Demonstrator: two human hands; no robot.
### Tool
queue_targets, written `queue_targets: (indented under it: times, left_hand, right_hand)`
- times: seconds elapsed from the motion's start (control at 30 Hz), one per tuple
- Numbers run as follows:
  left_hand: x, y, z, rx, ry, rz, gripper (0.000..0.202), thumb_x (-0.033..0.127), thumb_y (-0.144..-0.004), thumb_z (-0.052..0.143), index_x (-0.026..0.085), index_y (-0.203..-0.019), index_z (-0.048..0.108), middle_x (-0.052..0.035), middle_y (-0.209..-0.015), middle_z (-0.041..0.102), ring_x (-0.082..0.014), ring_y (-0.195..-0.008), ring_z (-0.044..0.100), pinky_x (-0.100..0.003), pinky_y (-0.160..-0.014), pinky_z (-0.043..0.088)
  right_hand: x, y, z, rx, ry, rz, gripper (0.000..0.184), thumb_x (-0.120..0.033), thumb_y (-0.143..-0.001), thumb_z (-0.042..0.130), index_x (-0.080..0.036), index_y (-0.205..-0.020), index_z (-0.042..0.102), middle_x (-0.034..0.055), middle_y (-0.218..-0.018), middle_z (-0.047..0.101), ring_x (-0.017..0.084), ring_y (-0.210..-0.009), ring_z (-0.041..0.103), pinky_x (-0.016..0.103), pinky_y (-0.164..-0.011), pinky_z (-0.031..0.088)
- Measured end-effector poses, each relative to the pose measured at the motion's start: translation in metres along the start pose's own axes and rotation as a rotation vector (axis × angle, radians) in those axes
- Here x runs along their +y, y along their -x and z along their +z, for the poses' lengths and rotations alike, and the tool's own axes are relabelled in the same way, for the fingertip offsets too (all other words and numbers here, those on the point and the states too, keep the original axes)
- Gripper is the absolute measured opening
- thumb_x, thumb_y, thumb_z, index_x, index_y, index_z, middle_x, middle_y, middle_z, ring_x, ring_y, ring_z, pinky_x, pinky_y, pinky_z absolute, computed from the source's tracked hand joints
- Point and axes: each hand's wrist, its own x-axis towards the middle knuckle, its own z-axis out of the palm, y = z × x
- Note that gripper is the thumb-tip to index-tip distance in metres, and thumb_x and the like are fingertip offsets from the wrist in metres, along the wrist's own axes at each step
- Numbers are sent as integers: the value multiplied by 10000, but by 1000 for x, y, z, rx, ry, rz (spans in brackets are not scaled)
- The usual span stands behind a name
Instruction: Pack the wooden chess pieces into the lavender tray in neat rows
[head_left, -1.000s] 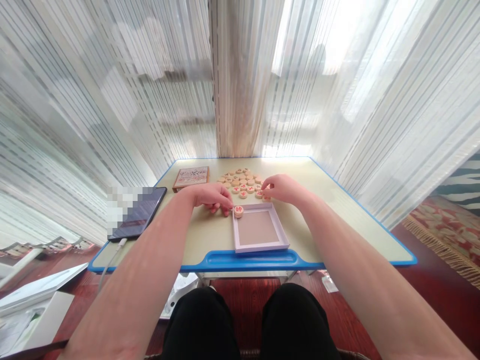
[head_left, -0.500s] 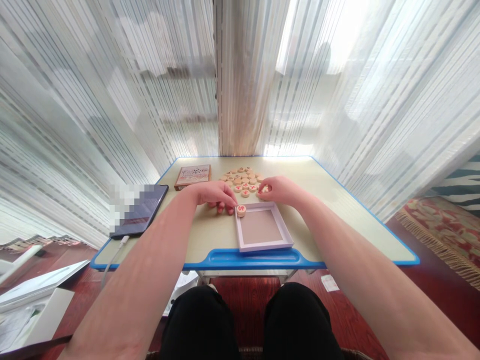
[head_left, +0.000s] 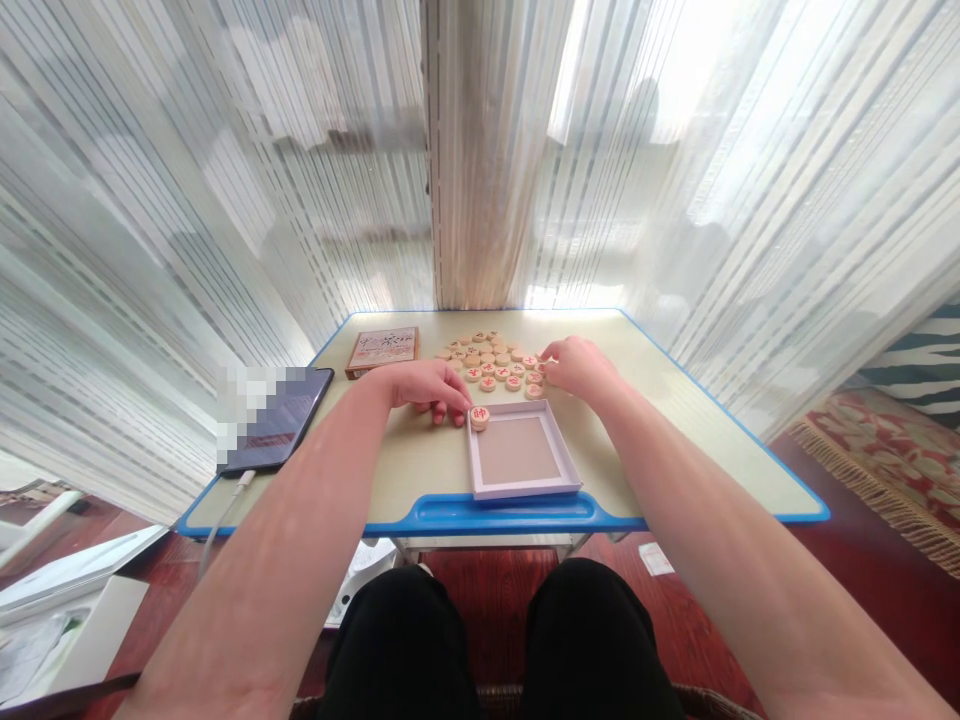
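Round wooden Chinese chess pieces lie grouped on the table, several showing red characters. My right hand is at the group's right side, its fingertips closed on a chess piece that they partly cover. A shallow pale cardboard box tray lies near the front edge. One chess piece with a red character sits face up in its far left corner. My left hand is beside that corner, fingers curled and the tips closed against the tray's edge; the exact grip is partly hidden.
A printed box lid lies at the back left of the table. A dark tablet with a white cable rests at the left edge. A blue trough runs along the front. Curtains hang behind.
My right hand has moved away from the near right pieces, up and to the right. A piece it covered now shows beside the tray's far edge. My left hand stays at the tray corner.
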Motion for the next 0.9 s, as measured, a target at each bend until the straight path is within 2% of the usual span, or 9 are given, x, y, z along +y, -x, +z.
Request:
queue_targets:
  times: [0.1, 0.17, 0.37, 0.5, 0.67, 0.73, 0.8, 0.9]
  left_hand:
    - [-1, 0, 0, 8, 3, -8, 268, 381, -652, 716, 180, -830, 723, -46, -787, 715, -74, -546, 567, -156, -368, 223]
    - [-1, 0, 0, 6, 2, -7, 278, 393, -652, 717, 175, -825, 726, -54, -788, 715, -75, -546, 569, -155, -367, 229]
    - [2, 0, 3, 40, 10, -24, 224, 356, -633, 712, 166, -752, 709, -52, -745, 712, -79, -516, 561, -162, -349, 215]
    - [2, -1, 5, 66, 11, -29, 169, 308, -634, 678, 160, -714, 681, -46, -715, 702, -80, -504, 555, -163, -343, 215]
    - [-1, -4, 4, 135, 8, -32, 97, 245, -632, 621, 150, -648, 634, -36, -655, 675, -74, -474, 521, -162, -345, 224]
    - [-2, -5, 4, 165, 14, -33, 73, 226, -619, 615, 154, -625, 611, -25, -624, 662, -74, -462, 511, -164, -348, 236]
    - [-2, -5, 4, 191, 28, -41, 58, 210, -602, 616, 160, -610, 588, -12, -590, 645, -78, -459, 511, -165, -356, 253]
    - [1, -4, 6, 231, 45, -64, 70, 181, -582, 609, 161, -581, 542, 0, -547, 618, -80, -456, 513, -163, -363, 252]
  right_hand:
    - [2, 0, 0, 7, -85, 61, 482, -157, -721, 560, -197, -1198, 615, 112, -1184, 627, 216, -894, 622, 259, -636, 435]
    - [2, 0, -2, 16, -143, 79, 536, -109, -707, 559, -193, -1235, 583, 98, -1173, 637, 193, -864, 625, 244, -631, 440]
    - [0, 3, -6, -18, -158, -50, 330, -90, -700, 550, -231, -940, 727, 45, -1016, 697, 167, -803, 612, 234, -631, 420]
    - [0, 2, -2, -67, -94, -28, 246, -148, -695, 588, -227, -881, 730, 41, -936, 704, 178, -775, 605, 247, -596, 406]
    - [-1, 2, 0, -68, -48, -57, 232, -177, -727, 570, -210, -903, 717, 47, -960, 697, 185, -808, 603, 250, -635, 412]
    - [-3, 6, -3, -63, -55, -133, 245, -187, -744, 557, -202, -930, 715, 57, -987, 685, 179, -819, 598, 247, -663, 419]
    - [-8, 14, -9, -78, -74, -268, 257, -186, -749, 551, -215, -943, 717, 52, -1024, 665, 162, -816, 593, 237, -682, 423]
    - [-17, 26, -17, -135, -112, -405, 280, -167, -751, 529, -256, -936, 720, 22, -1022, 651, 139, -774, 585, 223, -647, 423]
